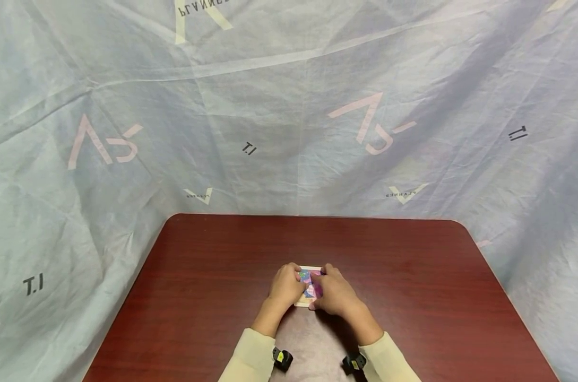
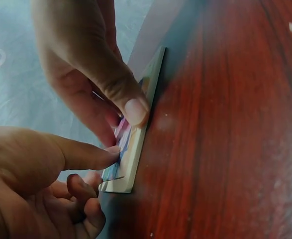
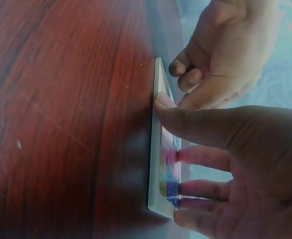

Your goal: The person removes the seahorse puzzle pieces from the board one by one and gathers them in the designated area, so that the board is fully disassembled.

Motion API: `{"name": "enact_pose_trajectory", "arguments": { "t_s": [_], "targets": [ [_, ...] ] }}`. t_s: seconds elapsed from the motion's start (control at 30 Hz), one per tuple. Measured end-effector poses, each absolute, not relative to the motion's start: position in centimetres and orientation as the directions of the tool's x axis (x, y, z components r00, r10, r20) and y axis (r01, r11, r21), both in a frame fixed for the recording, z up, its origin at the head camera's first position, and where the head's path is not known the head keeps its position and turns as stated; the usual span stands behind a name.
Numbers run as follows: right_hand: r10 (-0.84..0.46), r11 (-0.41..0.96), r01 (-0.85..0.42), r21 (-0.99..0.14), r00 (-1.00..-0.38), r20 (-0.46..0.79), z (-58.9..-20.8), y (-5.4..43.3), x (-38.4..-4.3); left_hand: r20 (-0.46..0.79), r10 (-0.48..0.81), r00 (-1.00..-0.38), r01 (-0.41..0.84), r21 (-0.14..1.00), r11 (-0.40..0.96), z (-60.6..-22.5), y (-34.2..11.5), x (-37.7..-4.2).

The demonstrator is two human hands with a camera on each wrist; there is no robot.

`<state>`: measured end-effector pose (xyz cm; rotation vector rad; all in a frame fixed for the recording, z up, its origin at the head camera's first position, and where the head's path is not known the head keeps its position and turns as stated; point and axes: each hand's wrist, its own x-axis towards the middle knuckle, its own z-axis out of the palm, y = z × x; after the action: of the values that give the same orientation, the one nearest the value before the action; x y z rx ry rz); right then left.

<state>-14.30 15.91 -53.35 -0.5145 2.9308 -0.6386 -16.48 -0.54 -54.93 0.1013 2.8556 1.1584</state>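
A small flat picture puzzle (image 1: 310,291) with a pale frame and a pink, blue and purple picture lies near the middle of the table, between both hands. My left hand (image 1: 286,285) holds its left side; in the left wrist view the thumb (image 2: 106,157) reaches onto the picture while the other fingers curl beside the edge. My right hand (image 1: 337,292) spans the right side. Its thumb (image 3: 166,113) presses the near frame in the right wrist view, and its fingertips (image 3: 184,154) touch the picture and the far corner. Part of the picture is hidden under the fingers.
The table (image 1: 212,254) has a dark reddish wood-grain top with rounded far corners. Grey printed cloth (image 1: 269,106) hangs behind it and along both sides. A small black device sits at each wrist, beside the cream sleeves (image 1: 252,355).
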Motion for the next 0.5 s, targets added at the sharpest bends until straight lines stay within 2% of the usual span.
{"name": "enact_pose_trajectory", "arguments": {
  "t_s": [0.5],
  "targets": [
    [-0.351,0.857,-0.32,-0.404,-0.936,-0.003,-53.44,15.7,-14.38,-0.042,0.104,-0.994,0.046,0.695,0.717,-55.01,-0.83,-16.85]
  ]
}}
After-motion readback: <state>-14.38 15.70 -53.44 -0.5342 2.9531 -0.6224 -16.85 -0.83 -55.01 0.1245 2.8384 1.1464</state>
